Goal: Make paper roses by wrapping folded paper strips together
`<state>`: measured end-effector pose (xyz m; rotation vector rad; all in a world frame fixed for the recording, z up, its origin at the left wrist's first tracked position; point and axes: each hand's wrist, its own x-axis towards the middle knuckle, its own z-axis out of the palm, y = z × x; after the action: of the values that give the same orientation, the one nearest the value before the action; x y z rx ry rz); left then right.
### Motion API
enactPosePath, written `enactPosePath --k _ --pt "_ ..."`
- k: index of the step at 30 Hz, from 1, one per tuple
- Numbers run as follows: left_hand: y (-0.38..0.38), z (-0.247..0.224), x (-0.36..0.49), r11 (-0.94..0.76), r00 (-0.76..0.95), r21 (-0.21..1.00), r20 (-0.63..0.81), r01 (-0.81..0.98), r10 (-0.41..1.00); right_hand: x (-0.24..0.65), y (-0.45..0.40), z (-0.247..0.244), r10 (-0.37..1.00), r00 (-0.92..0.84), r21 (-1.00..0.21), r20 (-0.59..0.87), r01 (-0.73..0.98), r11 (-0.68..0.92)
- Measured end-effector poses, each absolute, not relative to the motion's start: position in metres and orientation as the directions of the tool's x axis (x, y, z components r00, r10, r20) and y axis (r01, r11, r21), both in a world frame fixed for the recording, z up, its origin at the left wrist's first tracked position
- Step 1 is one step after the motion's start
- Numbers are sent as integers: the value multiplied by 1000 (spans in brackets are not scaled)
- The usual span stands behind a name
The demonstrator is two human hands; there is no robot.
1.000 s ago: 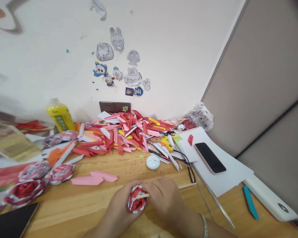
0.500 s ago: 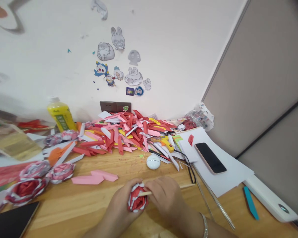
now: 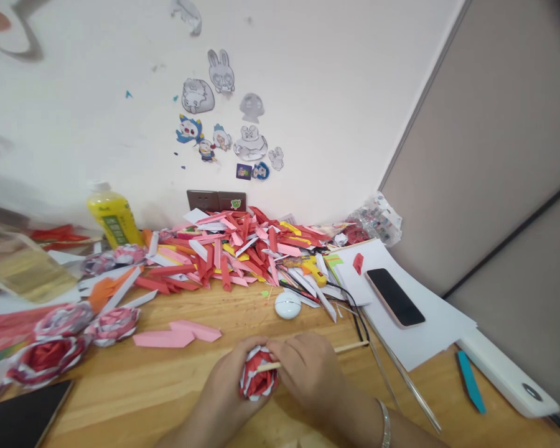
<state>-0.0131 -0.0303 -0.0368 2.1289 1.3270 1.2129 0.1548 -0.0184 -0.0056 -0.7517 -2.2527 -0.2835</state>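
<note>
A red and white paper rose (image 3: pixel 256 381) is cupped in my left hand (image 3: pixel 226 382), whose fingers wrap around its outer side. My right hand (image 3: pixel 310 367) closes on a thin wooden stick (image 3: pixel 350 347), which looks like a chopstick. One end of the stick rests against the rose's folded petals; the other sticks out to the right past my knuckles. My right fingertips sit close to the rose's rim. Beyond my hands lie two pink folded paper strips (image 3: pixel 177 336) and a small white egg-shaped object (image 3: pixel 288 305).
A heap of folded paper strips (image 3: pixel 228 249) spreads along the wall, with a yellow glue gun (image 3: pixel 313 271) at its right. Finished paper roses (image 3: pixel 114 325) lie left, near a yellow bottle (image 3: pixel 114 214). A phone (image 3: pixel 396 297) rests on white sheets (image 3: pixel 429 333).
The stick's tip has shifted slightly left across the rose, and its far end has tipped up a little. Both hands stay nearly in place.
</note>
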Motion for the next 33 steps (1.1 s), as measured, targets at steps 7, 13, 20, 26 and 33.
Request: enactPosePath --k 7,13,20,26,33 --pt "-28 -34 -13 -393 103 779 397 489 912 159 -22 8 635 -283 -314 719 683 659" --pt "-31 -28 -9 -293 62 899 289 324 955 155 -14 -1 680 -257 -397 687 650 647" --pt "-32 -27 -7 -263 74 928 253 263 965 152 -16 -5 708 -353 -434 612 599 673" --pt "-30 -34 -7 -224 70 942 213 249 975 151 -20 -9 710 -390 -466 586 555 689" --pt "-32 -33 -7 -231 62 936 222 267 973 153 -17 -7 702 -383 -435 600 580 689"
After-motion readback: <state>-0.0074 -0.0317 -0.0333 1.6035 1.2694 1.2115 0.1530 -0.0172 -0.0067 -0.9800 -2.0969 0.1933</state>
